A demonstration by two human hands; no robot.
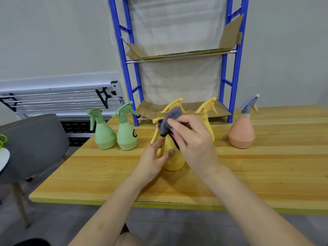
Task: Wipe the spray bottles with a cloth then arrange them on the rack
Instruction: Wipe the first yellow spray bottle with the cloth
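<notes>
Nearest the camera, the left hand (154, 163) steadied a yellow spray bottle (173, 155) that stood on the bench (106, 174), its fingers (167, 155) spread along the bottle's side and not plainly curled round it. The right hand (192, 141) pinched a grey cloth (169, 120) between thumb and fingertips and pressed it over that bottle's trigger head. By the look of it, the wiping was under way on this one bottle, and the task was at an early stage: nothing stood on the rack (177, 55), so every bottle was left to place, and whether any other had been wiped could not be told.

Counted, there were six spray bottles. Left of the held bottle stood two green bottles (115, 134), just beside each other. Behind the held bottle a second yellow one showed only its trigger head (174, 103), and to the right of that was a third yellow bottle (207, 112), partly hidden by the right hand. Well to the right of the held bottle stood one pink bottle with a grey head (242, 130). There was one cloth.

Farthest back, behind the held bottle, stood the one blue rack, its shelves lined with cardboard (229, 32).
</notes>
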